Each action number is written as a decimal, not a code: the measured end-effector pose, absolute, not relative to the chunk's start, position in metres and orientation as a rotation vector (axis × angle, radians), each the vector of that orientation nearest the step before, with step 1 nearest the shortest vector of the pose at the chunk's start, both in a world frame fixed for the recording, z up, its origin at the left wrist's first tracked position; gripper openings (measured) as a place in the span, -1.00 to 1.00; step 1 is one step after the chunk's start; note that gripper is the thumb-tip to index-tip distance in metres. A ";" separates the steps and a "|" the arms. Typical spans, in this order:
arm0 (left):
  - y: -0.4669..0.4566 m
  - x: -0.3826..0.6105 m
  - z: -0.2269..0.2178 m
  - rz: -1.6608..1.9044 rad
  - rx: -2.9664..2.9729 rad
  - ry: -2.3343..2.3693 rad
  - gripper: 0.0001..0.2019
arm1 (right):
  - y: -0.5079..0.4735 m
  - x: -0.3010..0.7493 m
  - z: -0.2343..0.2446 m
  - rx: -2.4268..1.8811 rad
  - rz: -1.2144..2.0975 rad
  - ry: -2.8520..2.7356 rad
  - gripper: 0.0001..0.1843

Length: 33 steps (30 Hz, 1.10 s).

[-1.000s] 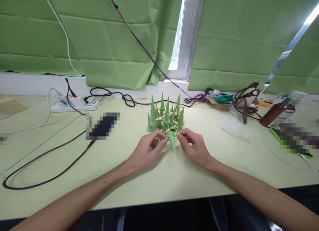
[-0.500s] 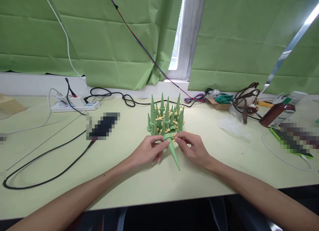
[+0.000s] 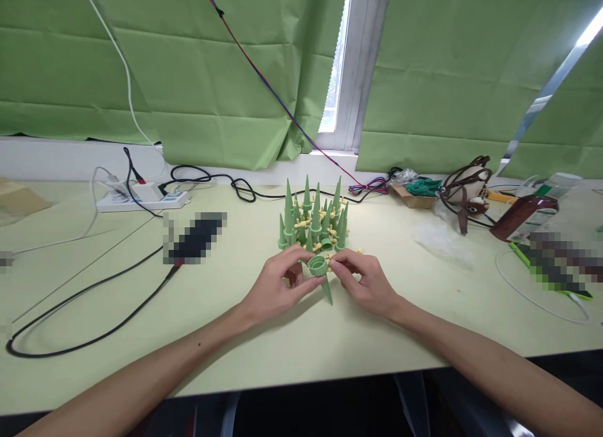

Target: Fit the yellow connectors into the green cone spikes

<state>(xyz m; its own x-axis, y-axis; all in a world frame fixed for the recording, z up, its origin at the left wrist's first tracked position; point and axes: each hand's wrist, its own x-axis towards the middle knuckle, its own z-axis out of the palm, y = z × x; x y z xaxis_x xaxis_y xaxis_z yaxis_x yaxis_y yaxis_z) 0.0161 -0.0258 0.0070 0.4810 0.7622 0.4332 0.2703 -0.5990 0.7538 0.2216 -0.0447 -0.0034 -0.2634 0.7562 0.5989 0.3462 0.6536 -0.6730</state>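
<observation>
My left hand (image 3: 277,280) is closed around the collar of a green plant watering spike (image 3: 317,267), gripping it between thumb and fingers. The threaded round opening faces up toward me and the pointed end slants down toward the table's front. At its right side, my right hand (image 3: 365,277) pinches a small yellow valve (image 3: 330,259), mostly hidden by the fingertips. I cannot tell how far the valve sits in the collar. Just behind both hands stands a cluster of similar green spikes (image 3: 315,214), points up, with yellow valves on their sides.
A dark blurred device (image 3: 195,239) with a black cable lies on the left, before a white power strip (image 3: 141,200). To the right are clear plastic wrap (image 3: 443,242), a brown bottle (image 3: 525,217) and a green-edged phone (image 3: 551,270). A small cardboard box (image 3: 414,197) stands behind.
My left hand has tilted the spike so its open threaded end now shows and its point looks shorter. My right hand stays nearly in place at the yellow valve.
</observation>
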 end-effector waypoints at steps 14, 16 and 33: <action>-0.026 0.010 0.000 1.143 2.513 0.596 -0.72 | -0.045 0.222 -0.004 -0.866 0.580 -1.863 -0.75; -0.027 0.011 0.001 1.127 2.478 0.638 -0.73 | -0.045 0.222 -0.004 -0.867 0.566 -1.860 -0.76; -0.023 0.020 0.008 0.611 1.533 0.797 -0.53 | -0.045 0.223 -0.006 -0.836 0.470 -1.833 -0.82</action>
